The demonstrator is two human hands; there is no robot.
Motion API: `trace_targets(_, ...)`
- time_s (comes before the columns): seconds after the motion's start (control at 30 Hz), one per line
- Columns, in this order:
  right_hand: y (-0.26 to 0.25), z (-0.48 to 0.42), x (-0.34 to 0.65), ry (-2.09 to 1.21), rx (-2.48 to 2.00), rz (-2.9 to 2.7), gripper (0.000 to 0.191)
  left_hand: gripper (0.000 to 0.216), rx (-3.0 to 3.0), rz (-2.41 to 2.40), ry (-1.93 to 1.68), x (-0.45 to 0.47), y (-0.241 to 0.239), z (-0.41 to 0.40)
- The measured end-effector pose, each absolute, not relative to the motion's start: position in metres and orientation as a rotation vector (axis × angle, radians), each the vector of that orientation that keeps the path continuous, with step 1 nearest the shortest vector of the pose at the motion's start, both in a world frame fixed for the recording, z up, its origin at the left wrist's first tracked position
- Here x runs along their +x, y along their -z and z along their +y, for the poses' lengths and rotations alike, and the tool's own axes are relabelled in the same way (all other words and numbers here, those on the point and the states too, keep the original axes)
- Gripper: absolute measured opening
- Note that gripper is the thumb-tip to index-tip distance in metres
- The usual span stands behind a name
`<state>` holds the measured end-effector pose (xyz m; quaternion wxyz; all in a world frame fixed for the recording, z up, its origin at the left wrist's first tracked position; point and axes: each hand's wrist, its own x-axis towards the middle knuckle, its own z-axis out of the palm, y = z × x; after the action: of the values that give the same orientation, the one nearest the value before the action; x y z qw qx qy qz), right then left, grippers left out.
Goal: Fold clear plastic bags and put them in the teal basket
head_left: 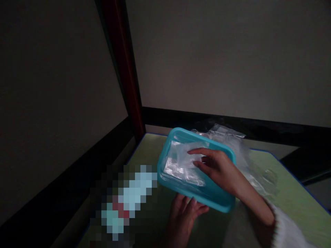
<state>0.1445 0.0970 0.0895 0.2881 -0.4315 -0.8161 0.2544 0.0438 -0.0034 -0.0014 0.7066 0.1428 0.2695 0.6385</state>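
Note:
A turquoise plastic tray (227,203) is tilted above the green table, its inside facing me. Under its near edge is my left hand (184,210), gripping it from below with the fingers partly hidden. Clear plastic bags (178,167) lie inside the tray, crumpled and shiny. My right hand (216,167) reaches in from the right, over the bags. Its index finger and thumb are apart at the edge of a thin, cloudy bag; I see no firm hold on it.
More clear plastic bags (239,148) lie behind and to the right of the tray on the green table (287,182). A pixelated pale-blue item (137,189) is at the left. Grey walls and a dark red post (124,65) stand behind.

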Motion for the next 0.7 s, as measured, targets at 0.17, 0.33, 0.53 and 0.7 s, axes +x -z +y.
trace_targets(0.17,-0.075,0.099,0.144,-0.646,-1.138,-2.274,0.023,0.034,0.312,0.606,-1.413,0.045,0.001,-0.004)
trace_targets(0.33,-0.07,0.1,0.15,-0.51,-1.067,-2.332,0.022,0.034,0.318,0.619,-1.422,0.047,0.006,-0.003)
trace_targets(0.53,-0.082,0.102,0.141,-0.376,-0.988,-2.547,0.029,0.042,0.431,0.601,-1.381,0.048,0.015,-0.005)
trace_targets(0.7,-0.079,0.099,0.134,-0.314,-0.939,-2.686,0.036,0.043,0.479,0.642,-1.379,0.047,0.02,-0.009)
